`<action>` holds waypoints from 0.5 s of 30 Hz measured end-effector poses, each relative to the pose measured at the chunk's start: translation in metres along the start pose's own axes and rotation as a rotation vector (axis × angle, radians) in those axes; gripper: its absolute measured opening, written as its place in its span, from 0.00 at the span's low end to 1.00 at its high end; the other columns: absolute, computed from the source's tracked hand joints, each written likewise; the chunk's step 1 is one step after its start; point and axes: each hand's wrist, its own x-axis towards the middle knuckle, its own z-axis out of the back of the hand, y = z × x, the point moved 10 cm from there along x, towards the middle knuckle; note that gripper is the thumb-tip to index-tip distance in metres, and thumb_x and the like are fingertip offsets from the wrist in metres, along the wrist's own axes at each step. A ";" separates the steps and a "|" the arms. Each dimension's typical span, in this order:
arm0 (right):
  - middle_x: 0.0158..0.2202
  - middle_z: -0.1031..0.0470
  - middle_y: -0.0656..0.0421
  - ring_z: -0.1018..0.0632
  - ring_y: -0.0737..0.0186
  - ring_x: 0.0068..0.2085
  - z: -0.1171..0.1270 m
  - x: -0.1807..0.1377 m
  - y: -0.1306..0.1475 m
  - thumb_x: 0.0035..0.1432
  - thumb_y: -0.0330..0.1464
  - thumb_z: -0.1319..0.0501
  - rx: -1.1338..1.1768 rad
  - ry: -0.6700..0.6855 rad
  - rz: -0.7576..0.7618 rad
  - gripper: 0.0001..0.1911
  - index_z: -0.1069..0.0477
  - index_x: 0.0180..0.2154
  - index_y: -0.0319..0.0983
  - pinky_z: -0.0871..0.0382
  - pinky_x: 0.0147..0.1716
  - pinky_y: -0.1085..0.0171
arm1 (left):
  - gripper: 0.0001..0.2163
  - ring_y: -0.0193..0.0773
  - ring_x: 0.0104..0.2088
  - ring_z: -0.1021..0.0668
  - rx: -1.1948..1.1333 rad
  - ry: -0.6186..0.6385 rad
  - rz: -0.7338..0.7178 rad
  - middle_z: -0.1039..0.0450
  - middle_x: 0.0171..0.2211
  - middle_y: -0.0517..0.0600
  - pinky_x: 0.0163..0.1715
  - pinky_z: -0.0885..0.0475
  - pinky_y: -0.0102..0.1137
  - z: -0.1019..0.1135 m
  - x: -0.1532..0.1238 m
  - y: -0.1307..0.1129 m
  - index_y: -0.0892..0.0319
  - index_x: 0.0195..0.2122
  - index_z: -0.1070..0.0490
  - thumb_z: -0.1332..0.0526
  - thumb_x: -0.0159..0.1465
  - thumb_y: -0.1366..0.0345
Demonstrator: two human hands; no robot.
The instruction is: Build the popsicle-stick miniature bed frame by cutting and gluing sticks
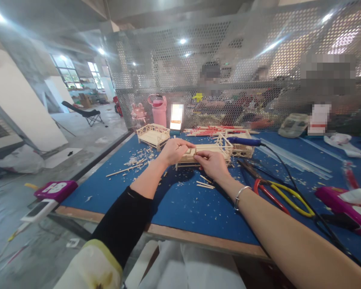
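Note:
A small furniture-like model of pale wooden sticks [209, 149] sits on the blue tabletop, with both of my hands over its near left part. My left hand [174, 151] is closed, thumb and fingers pressed down at a small wooden piece [188, 152] on the model's slatted top. From the other side my right hand [213, 163] pinches at the same spot; its fingertips hide what lies between them. Behind my right hand, a blue-handled tool with a cord [243, 141] rests against the model. Another stick model [153, 135] stands at the back left, and a third [242, 149] at the right.
Pliers with red and yellow handles [276, 192] lie at the right, near clear strips [297, 158]. Red-tipped sticks [210, 131], a lit phone [177, 116] and a pink bottle [159, 110] line the back. Wood scraps litter the blue tabletop [180, 212]. A perforated screen [168, 60] stands behind.

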 end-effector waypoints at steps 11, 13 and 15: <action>0.28 0.23 0.59 0.27 0.68 0.19 0.006 -0.001 -0.003 0.39 0.25 0.47 0.016 -0.025 -0.064 0.14 0.26 0.28 0.37 0.33 0.23 0.67 | 0.16 0.38 0.40 0.25 -0.076 -0.051 -0.057 0.23 0.35 0.48 0.46 0.34 0.35 0.006 0.001 -0.003 0.56 0.31 0.23 0.49 0.51 0.73; 0.26 0.23 0.59 0.27 0.67 0.19 0.018 -0.003 -0.003 0.39 0.26 0.48 0.008 -0.097 -0.076 0.13 0.26 0.26 0.37 0.33 0.23 0.67 | 0.17 0.37 0.42 0.26 -0.176 -0.185 -0.032 0.23 0.38 0.48 0.46 0.34 0.33 0.022 0.002 0.007 0.57 0.36 0.24 0.50 0.52 0.73; 0.21 0.25 0.60 0.28 0.66 0.19 0.036 -0.007 0.003 0.39 0.26 0.49 -0.013 -0.212 -0.053 0.12 0.26 0.23 0.37 0.35 0.23 0.66 | 0.17 0.36 0.42 0.26 -0.233 -0.404 0.010 0.24 0.38 0.49 0.45 0.33 0.32 0.046 -0.002 0.023 0.59 0.39 0.27 0.51 0.54 0.72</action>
